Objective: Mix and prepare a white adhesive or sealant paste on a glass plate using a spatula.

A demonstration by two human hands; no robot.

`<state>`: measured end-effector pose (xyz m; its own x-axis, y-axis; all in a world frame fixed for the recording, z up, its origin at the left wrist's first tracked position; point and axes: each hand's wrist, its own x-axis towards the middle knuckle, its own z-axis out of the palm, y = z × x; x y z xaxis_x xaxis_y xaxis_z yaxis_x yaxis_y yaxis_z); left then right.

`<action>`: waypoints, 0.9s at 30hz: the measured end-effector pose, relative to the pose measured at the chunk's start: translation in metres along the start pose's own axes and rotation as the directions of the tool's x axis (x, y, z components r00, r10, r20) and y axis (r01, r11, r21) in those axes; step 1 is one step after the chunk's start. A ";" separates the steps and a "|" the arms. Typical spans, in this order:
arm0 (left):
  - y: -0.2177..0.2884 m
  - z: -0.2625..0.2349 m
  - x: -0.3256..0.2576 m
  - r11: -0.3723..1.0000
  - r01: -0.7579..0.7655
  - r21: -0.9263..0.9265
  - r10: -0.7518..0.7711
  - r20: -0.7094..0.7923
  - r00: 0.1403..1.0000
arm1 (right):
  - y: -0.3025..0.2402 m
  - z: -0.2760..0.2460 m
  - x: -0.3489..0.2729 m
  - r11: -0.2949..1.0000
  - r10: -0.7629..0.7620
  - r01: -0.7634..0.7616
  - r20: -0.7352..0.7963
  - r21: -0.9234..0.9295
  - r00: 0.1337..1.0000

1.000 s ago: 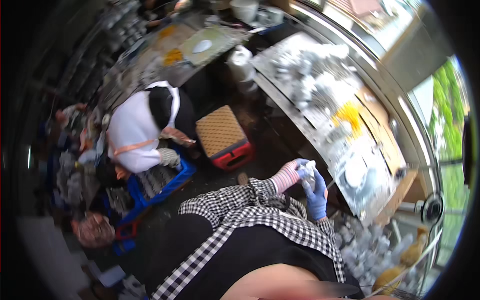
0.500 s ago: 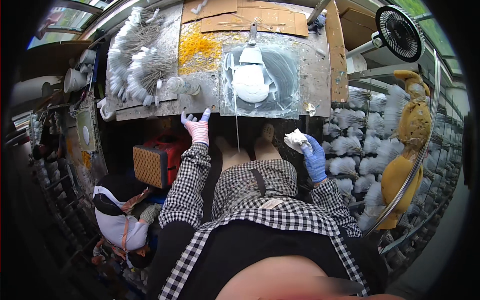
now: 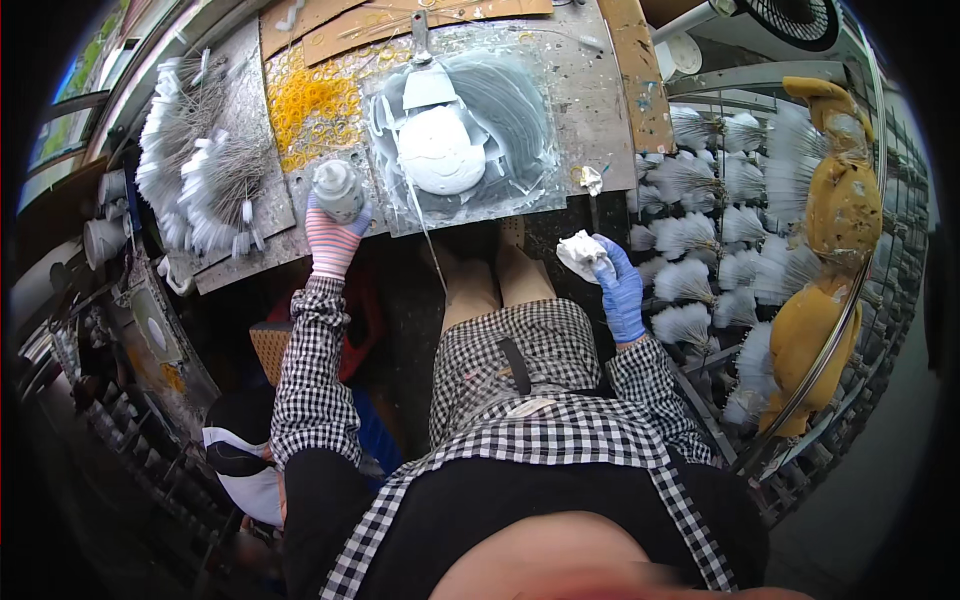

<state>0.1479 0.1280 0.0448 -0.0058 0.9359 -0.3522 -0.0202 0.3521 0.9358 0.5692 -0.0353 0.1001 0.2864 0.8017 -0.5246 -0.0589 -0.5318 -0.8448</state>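
My left hand [image 3: 335,243], in a pink-striped glove with bluish fingertips, has its fingers around a clear bottle [image 3: 338,188] at the table's front edge. In my right hand [image 3: 622,295], gloved in blue, is a crumpled white cloth [image 3: 580,255], held in front of the table edge. Between the hands lies a glass plate [image 3: 530,105] smeared with white, bearing a thick mound of white paste [image 3: 440,155]. A putty knife [image 3: 421,45] rests with its coated blade against the paste. One thin stick [image 3: 425,228] reaches from the plate out past the front edge.
Bundles of white-tipped wires [image 3: 195,160] lie on the table's left, beside scattered yellow rings [image 3: 310,105]. Cardboard [image 3: 480,12] borders the back. At right stand racks of white bundles [image 3: 690,235], a yellow wrapped form [image 3: 815,330] and a fan [image 3: 795,18]. A person [image 3: 245,475] is at lower left.
My left hand has moved forward and left from the table edge and taken hold of the bottle. My right hand still holds the cloth. The whole view has turned somewhat.
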 end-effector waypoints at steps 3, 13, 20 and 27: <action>0.038 0.078 -0.049 0.957 0.117 0.265 -0.186 0.252 0.950 | 0.012 0.000 0.007 0.999 -0.033 0.033 -0.005 -0.002 0.999; -0.030 0.195 -0.086 0.636 0.473 0.610 -0.748 0.336 0.572 | 0.012 0.003 0.015 1.000 -0.026 0.027 -0.155 0.003 0.988; 0.004 0.212 -0.029 0.652 0.643 0.401 -0.753 0.439 0.490 | 0.002 0.013 0.017 1.000 -0.025 0.026 -0.168 0.003 0.986; 0.002 0.196 0.056 0.704 0.691 0.162 -0.701 0.312 0.641 | -0.002 0.014 0.061 0.995 -0.097 0.095 -0.081 -0.027 0.992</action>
<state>0.3434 0.1838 0.0298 0.3227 0.3574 -0.8765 0.1439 0.8967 0.4186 0.5735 0.0181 0.0682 0.3670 0.8247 -0.4304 -0.0053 -0.4608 -0.8875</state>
